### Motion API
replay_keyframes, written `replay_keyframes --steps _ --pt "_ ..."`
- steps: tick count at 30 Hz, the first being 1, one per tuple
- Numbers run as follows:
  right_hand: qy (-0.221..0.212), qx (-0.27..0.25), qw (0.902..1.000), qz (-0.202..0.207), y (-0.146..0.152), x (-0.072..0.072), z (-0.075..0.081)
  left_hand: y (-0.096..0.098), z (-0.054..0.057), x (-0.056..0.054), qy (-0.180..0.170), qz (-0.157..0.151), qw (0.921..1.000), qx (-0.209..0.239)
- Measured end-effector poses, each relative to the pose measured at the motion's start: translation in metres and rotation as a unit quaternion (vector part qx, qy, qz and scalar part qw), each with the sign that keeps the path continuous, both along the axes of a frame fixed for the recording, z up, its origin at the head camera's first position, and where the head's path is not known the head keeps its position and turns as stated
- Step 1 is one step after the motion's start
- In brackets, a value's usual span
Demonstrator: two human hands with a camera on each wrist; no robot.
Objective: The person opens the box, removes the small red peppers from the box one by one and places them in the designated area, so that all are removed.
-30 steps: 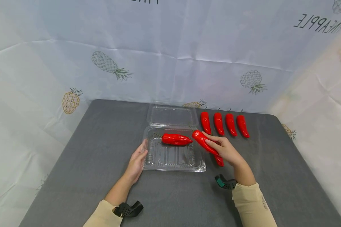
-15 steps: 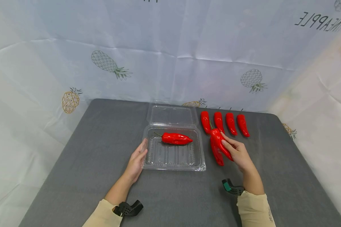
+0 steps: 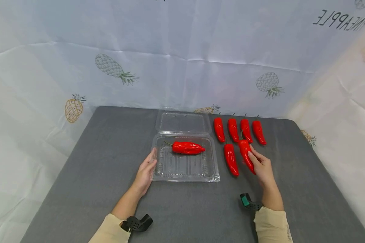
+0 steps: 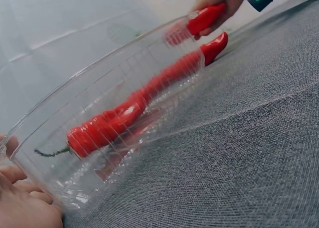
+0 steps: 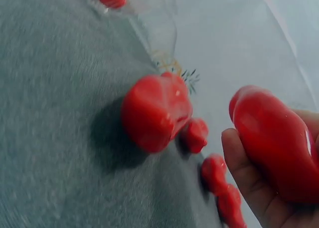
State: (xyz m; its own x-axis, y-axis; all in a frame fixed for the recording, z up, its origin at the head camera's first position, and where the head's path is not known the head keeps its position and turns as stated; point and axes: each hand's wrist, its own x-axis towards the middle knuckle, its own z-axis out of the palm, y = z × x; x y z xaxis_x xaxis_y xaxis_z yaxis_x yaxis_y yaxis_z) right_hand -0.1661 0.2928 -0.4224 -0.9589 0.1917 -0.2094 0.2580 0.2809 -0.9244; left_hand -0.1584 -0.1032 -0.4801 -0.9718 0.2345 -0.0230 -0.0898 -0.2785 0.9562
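A clear plastic clamshell box (image 3: 182, 178) lies with its lid (image 3: 184, 123) folded back, and one red chili pepper (image 3: 188, 147) rests crosswise inside its base. My left hand (image 3: 146, 170) holds the left rim of the box, thumb over the edge. In the left wrist view, that hand's fingers (image 4: 27, 203) lie against the box's side wall. My right hand (image 3: 261, 165) grips another red chili pepper (image 3: 245, 153) between thumb and fingers, to the right of the box. Beside it, a loose red pepper (image 3: 231, 159) lies on the table, also seen as the nearest pepper (image 5: 154, 113) in the right wrist view.
Several red peppers (image 3: 219, 130) stand in a row along the back right of the grey table (image 3: 182, 212). A white cloth printed with pineapples (image 3: 182, 77) hangs behind the table and along its sides.
My right hand has moved rightward with its pepper, away from the box's right edge and past the loose pepper, which is now fully visible. My left hand has stayed at the box's rim.
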Motion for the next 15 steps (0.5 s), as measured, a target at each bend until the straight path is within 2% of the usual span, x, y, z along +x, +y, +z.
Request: replay_keyframes --steps 3,8,15 --pt "-0.004 0.024 0.9993 -0.030 0.002 -0.002 -0.003 0.000 0.000 -0.001 -0.002 0.001 1.0000 -0.003" --pt "-0.013 0.120 0.9906 -0.064 0.003 -0.007 -0.009 0.001 0.000 0.000 -0.005 0.000 1.0000 -0.004" --pt "-0.013 0.182 0.9808 -0.069 0.004 -0.011 -0.022 0.000 0.001 0.000 -0.009 -0.004 1.0000 -0.003"
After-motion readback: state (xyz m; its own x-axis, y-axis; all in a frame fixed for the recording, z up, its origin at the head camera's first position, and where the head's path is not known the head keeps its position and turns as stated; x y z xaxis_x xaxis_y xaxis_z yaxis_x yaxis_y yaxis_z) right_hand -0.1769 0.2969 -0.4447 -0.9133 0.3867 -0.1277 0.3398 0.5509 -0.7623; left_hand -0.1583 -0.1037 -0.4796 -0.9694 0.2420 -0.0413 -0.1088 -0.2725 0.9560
